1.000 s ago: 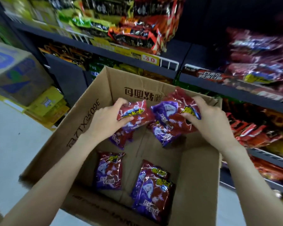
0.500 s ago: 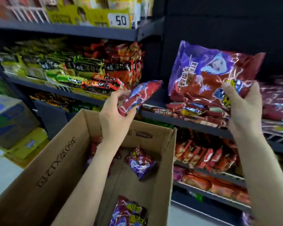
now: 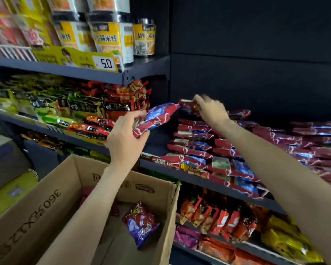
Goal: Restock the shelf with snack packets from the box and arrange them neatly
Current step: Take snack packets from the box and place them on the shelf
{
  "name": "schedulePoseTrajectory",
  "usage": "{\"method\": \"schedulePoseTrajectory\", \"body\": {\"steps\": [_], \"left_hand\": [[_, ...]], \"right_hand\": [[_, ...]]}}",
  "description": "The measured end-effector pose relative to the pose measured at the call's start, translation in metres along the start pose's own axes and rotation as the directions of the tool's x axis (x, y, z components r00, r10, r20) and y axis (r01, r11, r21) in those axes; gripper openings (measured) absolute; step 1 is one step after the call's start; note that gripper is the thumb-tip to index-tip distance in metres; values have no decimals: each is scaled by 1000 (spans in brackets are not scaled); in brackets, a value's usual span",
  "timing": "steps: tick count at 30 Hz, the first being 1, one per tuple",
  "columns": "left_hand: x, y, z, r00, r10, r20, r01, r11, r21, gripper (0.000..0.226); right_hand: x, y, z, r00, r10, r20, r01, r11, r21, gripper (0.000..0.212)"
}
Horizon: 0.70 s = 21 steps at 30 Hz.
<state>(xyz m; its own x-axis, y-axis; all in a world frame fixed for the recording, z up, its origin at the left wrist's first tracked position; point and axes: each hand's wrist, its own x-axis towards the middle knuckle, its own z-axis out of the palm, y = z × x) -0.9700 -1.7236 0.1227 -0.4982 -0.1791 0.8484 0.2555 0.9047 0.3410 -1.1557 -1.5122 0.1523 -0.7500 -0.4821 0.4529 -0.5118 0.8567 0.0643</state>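
While the right hand (image 3: 210, 109) pinches one red packet (image 3: 187, 106) on top of the far stack (image 3: 195, 138) on the shelf (image 3: 208, 181), the left hand (image 3: 126, 138) grips a second packet (image 3: 157, 117) with curled fingers, just left of that stack. Its long axis points up and right, toward the stack, so the left hand is nearer to the free place. The packet is red and blue, glossy, puffy. One more packet (image 3: 141, 224) lies in the box (image 3: 46, 207) below.
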Motion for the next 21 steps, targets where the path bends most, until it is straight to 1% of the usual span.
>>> {"method": "schedulePoseTrajectory", "body": {"steps": [2,4,5,8,11,13,16,18,19,21], "left_hand": [[12,3,11,999,35,2,-35,999,15,44],[24,7,25,998,52,19,-52,998,42,44],[30,7,34,997,63,33,-65,996,56,44],[52,7,69,989,89,118,-101,990,100,40],[77,4,108,970,146,193,-172,977,127,37],[93,5,135,948,197,248,-235,963,133,37],[109,9,175,888,288,360,-357,923,142,34],[113,10,197,850,330,410,-414,901,133,33],[114,11,206,842,328,429,-417,899,131,34],[117,13,222,830,271,488,-386,910,151,35]], "right_hand": [[4,6,16,989,-23,144,32,997,-63,44],[4,14,26,967,-17,255,49,992,-120,39],[4,19,30,957,-17,290,60,988,-139,38],[1,36,30,922,-56,383,113,985,-128,45],[-7,51,23,916,-109,386,153,985,-85,47],[-13,55,18,907,-127,401,148,989,-22,48],[-17,58,18,892,-137,431,144,989,18,49],[-17,57,19,891,-141,431,143,989,27,49],[-17,57,18,892,-143,428,145,989,29,49],[-17,56,18,896,-147,418,152,988,23,49]]}}
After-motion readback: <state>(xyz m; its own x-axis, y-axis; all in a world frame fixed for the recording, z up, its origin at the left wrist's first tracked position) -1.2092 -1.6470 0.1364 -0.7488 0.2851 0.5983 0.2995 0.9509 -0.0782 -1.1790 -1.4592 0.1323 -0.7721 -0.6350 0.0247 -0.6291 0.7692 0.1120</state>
